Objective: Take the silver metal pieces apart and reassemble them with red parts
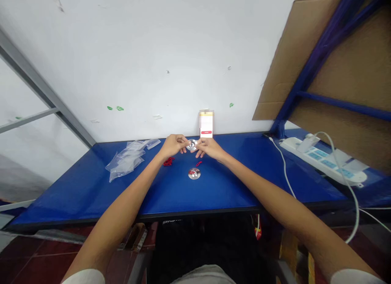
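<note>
Between my two hands, a small round silver metal disc (192,144) with a raised centre is held up over the far part of the blue table. My left hand (175,145) pinches its left edge, and my right hand (209,148) grips the right edge with thumb and fingers. Below them a second shiny disc (194,173) lies flat, with red on its surface. A short red piece (198,164), perhaps cord, rests just above that disc. Beside my left hand sits a small heap of red cords (168,161).
Clear plastic bags (126,159) lie in a pile on the left of the blue table (244,178). A phone (206,124) with a lit screen leans on the wall behind my hands. At the right is a white power strip (324,159) with a white cable (284,166).
</note>
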Available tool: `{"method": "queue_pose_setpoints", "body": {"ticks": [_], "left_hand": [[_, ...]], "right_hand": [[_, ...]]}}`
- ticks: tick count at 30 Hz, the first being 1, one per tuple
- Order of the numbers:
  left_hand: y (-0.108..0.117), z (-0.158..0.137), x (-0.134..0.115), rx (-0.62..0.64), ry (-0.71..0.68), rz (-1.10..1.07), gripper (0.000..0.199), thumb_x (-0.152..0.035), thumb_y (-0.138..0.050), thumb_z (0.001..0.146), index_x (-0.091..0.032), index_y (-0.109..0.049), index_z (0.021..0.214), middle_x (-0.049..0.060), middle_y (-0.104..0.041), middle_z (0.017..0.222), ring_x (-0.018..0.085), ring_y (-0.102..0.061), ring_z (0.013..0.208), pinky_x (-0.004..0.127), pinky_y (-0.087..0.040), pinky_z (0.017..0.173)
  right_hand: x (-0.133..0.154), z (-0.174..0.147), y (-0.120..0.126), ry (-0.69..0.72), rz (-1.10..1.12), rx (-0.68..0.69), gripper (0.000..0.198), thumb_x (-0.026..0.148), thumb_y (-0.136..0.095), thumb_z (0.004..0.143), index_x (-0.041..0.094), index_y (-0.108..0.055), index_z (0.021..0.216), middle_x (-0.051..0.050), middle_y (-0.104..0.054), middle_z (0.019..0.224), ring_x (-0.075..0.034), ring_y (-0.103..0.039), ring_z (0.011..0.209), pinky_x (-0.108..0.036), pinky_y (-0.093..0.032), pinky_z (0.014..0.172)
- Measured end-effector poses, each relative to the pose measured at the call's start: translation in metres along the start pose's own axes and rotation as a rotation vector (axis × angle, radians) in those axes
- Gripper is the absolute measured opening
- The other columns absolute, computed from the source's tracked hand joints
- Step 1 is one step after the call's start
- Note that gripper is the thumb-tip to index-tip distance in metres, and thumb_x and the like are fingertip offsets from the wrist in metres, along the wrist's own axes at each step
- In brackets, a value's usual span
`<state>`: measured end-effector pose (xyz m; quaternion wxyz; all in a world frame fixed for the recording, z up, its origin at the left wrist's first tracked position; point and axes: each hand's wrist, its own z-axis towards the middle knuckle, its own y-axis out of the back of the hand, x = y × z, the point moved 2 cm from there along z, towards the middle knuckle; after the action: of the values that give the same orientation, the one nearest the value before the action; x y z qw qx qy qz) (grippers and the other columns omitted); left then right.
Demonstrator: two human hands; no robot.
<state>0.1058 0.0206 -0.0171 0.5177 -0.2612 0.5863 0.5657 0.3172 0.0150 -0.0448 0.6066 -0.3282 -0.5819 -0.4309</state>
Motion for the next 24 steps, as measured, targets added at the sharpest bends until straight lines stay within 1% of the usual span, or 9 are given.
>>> {"method": "queue_pose_setpoints", "body": {"ticks": [4,7,9,12,15,17,20,22,24], "left_hand": [[-0.001,0.001,0.002,-0.015,0.001,0.011,0.047,-0.058,-0.089,0.082,-0.013,-0.075,0.086,0.007,-0.073,0.065,0.018,-0.069,0.054,0.028,-0.055,0.052],[-0.005,0.005,0.008,-0.049,-0.021,-0.053,0.045,-0.057,-0.086,0.085,-0.013,-0.074,0.088,0.007,-0.073,0.068,0.016,-0.068,0.057,0.027,-0.055,0.052],[-0.009,0.007,0.013,-0.055,-0.001,-0.142,0.041,-0.051,-0.088,0.084,-0.013,-0.075,0.091,0.008,-0.075,0.075,0.017,-0.071,0.063,0.027,-0.058,0.057],[-0.016,0.009,0.02,-0.048,0.072,-0.262,0.038,-0.041,-0.093,0.079,-0.011,-0.075,0.095,0.01,-0.079,0.085,0.019,-0.076,0.075,0.03,-0.063,0.07],[-0.023,0.013,0.025,-0.068,0.113,-0.281,0.04,-0.037,-0.095,0.078,-0.011,-0.074,0.099,0.01,-0.079,0.083,0.02,-0.077,0.074,0.032,-0.064,0.074],[-0.027,0.017,0.027,-0.113,0.099,-0.249,0.039,-0.036,-0.094,0.08,-0.012,-0.072,0.1,0.008,-0.078,0.077,0.019,-0.075,0.069,0.032,-0.062,0.07],[-0.03,0.025,0.029,-0.199,0.055,-0.133,0.031,-0.033,-0.091,0.084,-0.014,-0.07,0.095,0.005,-0.075,0.071,0.017,-0.071,0.062,0.029,-0.058,0.064],[-0.031,0.031,0.029,-0.225,0.036,-0.018,0.024,-0.031,-0.087,0.087,-0.014,-0.072,0.094,0.005,-0.075,0.072,0.016,-0.07,0.061,0.027,-0.056,0.062],[-0.031,0.035,0.027,-0.217,0.02,0.124,0.019,-0.032,-0.082,0.091,-0.015,-0.076,0.098,0.006,-0.078,0.077,0.018,-0.072,0.065,0.027,-0.055,0.065]], "right_hand": [[-0.001,0.001,0.0,0.0,-0.028,-0.047,0.024,0.03,-0.077,0.099,0.018,-0.06,0.087,-0.012,-0.084,0.088,-0.016,-0.076,0.058,-0.02,-0.054,0.048],[-0.001,0.004,0.007,0.035,-0.08,-0.125,0.025,0.03,-0.078,0.099,0.018,-0.062,0.085,-0.01,-0.083,0.08,-0.015,-0.073,0.054,-0.019,-0.05,0.044],[-0.004,0.006,0.013,0.044,-0.098,-0.15,0.023,0.03,-0.077,0.099,0.017,-0.064,0.085,-0.01,-0.082,0.08,-0.014,-0.072,0.053,-0.019,-0.05,0.043],[-0.011,0.011,0.019,0.018,-0.079,-0.137,0.016,0.027,-0.074,0.099,0.017,-0.066,0.089,-0.009,-0.082,0.084,-0.014,-0.072,0.056,-0.02,-0.052,0.045],[-0.019,0.015,0.023,0.028,-0.098,-0.149,0.012,0.024,-0.071,0.098,0.016,-0.067,0.09,-0.007,-0.079,0.082,-0.014,-0.071,0.054,-0.021,-0.05,0.043],[-0.023,0.019,0.026,0.044,-0.143,-0.175,0.013,0.025,-0.069,0.098,0.017,-0.067,0.089,-0.006,-0.079,0.081,-0.013,-0.069,0.052,-0.02,-0.047,0.041],[-0.025,0.027,0.03,0.045,-0.258,-0.24,0.015,0.026,-0.068,0.098,0.018,-0.066,0.085,-0.003,-0.076,0.076,-0.011,-0.063,0.049,-0.019,-0.042,0.042],[-0.023,0.031,0.032,0.038,-0.339,-0.286,0.019,0.025,-0.068,0.097,0.018,-0.064,0.08,-0.001,-0.073,0.071,-0.009,-0.06,0.049,-0.019,-0.042,0.047],[-0.019,0.034,0.033,0.016,-0.398,-0.311,0.024,0.027,-0.068,0.098,0.019,-0.061,0.076,0.001,-0.069,0.065,-0.009,-0.057,0.048,-0.02,-0.042,0.05]]}}
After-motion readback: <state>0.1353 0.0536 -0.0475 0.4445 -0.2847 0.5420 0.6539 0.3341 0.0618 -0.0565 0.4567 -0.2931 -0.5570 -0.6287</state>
